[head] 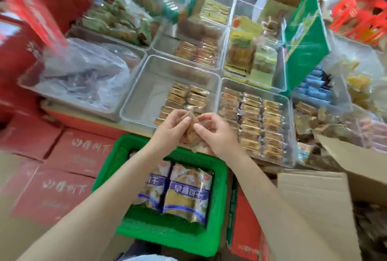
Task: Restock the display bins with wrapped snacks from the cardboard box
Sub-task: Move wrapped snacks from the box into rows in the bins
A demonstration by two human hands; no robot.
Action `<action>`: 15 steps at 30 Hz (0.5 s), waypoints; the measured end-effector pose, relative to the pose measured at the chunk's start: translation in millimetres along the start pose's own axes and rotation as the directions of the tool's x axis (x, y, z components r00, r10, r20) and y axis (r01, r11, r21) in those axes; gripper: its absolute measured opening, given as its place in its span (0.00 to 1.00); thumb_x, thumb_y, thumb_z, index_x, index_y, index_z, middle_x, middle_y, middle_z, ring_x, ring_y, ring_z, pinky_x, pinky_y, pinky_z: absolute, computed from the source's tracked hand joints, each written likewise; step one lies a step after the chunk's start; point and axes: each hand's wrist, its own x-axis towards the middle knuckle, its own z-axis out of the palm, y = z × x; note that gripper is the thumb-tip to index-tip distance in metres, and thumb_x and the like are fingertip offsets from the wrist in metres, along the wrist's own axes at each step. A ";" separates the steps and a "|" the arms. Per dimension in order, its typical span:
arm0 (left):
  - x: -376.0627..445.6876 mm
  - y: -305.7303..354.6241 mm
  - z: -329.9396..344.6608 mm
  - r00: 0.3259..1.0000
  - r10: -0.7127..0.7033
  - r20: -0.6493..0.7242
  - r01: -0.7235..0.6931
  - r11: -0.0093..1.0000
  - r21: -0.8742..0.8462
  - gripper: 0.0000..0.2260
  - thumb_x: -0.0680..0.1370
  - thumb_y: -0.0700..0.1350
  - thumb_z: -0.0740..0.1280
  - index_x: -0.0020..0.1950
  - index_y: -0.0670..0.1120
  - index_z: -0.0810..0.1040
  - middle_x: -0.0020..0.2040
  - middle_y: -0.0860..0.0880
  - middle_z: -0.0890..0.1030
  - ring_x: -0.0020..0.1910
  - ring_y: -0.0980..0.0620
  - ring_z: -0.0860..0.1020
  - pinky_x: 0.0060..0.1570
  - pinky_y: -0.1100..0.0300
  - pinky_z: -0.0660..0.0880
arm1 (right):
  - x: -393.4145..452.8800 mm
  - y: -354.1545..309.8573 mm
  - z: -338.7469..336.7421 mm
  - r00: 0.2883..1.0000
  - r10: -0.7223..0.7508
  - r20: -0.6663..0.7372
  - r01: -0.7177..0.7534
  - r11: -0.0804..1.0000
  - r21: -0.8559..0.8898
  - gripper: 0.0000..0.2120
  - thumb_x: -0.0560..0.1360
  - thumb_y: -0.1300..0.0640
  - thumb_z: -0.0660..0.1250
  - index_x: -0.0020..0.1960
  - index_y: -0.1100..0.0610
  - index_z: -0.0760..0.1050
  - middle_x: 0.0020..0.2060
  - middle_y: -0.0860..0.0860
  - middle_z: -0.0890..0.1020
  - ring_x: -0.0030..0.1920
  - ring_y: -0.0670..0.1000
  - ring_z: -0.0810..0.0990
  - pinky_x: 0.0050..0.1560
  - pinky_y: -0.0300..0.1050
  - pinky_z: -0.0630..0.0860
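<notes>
Wrapped snacks [191, 133], a small brown bunch in clear film, sit pinched between our left hand [174, 127] and right hand [213, 133], both sets of fingers curled round them, just above the near rim of a clear display bin [146, 97] partly filled with rows of similar packets. Beside it on the right, a fuller bin [290, 126]. Below our wrists, a green basket [219, 198] holds blue-labelled biscuit bags [188, 193]. The open cardboard box [314, 204] stands at right, red cartons [62, 166] at left.
</notes>
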 end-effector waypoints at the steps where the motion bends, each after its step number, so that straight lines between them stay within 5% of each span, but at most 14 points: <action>1: 11.6 -18.0 -25.4 0.997 0.052 -0.058 -0.046 0.993 0.113 0.06 0.84 0.45 0.62 0.60 0.51 0.76 0.52 0.48 0.80 0.48 0.54 0.81 0.44 0.63 0.77 | 20.4 0.4 19.3 1.000 0.004 0.018 -0.003 0.999 -0.047 0.11 0.79 0.51 0.70 0.60 0.51 0.76 0.47 0.48 0.84 0.44 0.46 0.83 0.41 0.39 0.78; 3: 32.1 -51.5 -71.1 0.966 0.177 -0.188 -0.055 0.852 0.521 0.15 0.82 0.47 0.64 0.68 0.46 0.74 0.65 0.44 0.76 0.66 0.46 0.73 0.65 0.53 0.70 | 57.7 1.0 51.8 1.000 0.024 0.007 -0.023 0.994 -0.102 0.15 0.79 0.52 0.71 0.64 0.52 0.76 0.51 0.47 0.83 0.51 0.47 0.81 0.50 0.45 0.79; 5: 44.5 -82.3 -106.9 0.952 0.217 -0.217 0.015 0.675 0.737 0.24 0.82 0.51 0.63 0.77 0.44 0.65 0.78 0.43 0.64 0.78 0.44 0.60 0.75 0.49 0.57 | 89.6 -1.9 75.5 0.998 0.039 -0.057 -0.046 0.991 -0.129 0.18 0.79 0.55 0.70 0.68 0.55 0.74 0.55 0.48 0.81 0.55 0.47 0.79 0.58 0.43 0.77; 9: 50.7 -135.9 -135.2 0.990 0.133 -0.052 -0.007 0.407 0.913 0.34 0.84 0.58 0.53 0.82 0.46 0.39 0.81 0.46 0.32 0.80 0.49 0.33 0.79 0.47 0.39 | 137.1 -3.6 110.9 0.997 0.049 -0.063 -0.060 0.978 -0.197 0.14 0.77 0.60 0.71 0.61 0.51 0.75 0.48 0.44 0.80 0.51 0.45 0.78 0.51 0.33 0.73; 15: 53.5 -138.8 -125.6 0.994 0.078 -0.071 0.037 0.369 0.929 0.44 0.81 0.55 0.59 0.77 0.42 0.26 0.77 0.43 0.24 0.78 0.44 0.30 0.79 0.43 0.41 | 176.4 17.4 153.8 0.977 0.170 0.126 -0.056 0.782 -0.621 0.18 0.70 0.55 0.78 0.58 0.52 0.81 0.51 0.49 0.84 0.52 0.51 0.81 0.55 0.43 0.76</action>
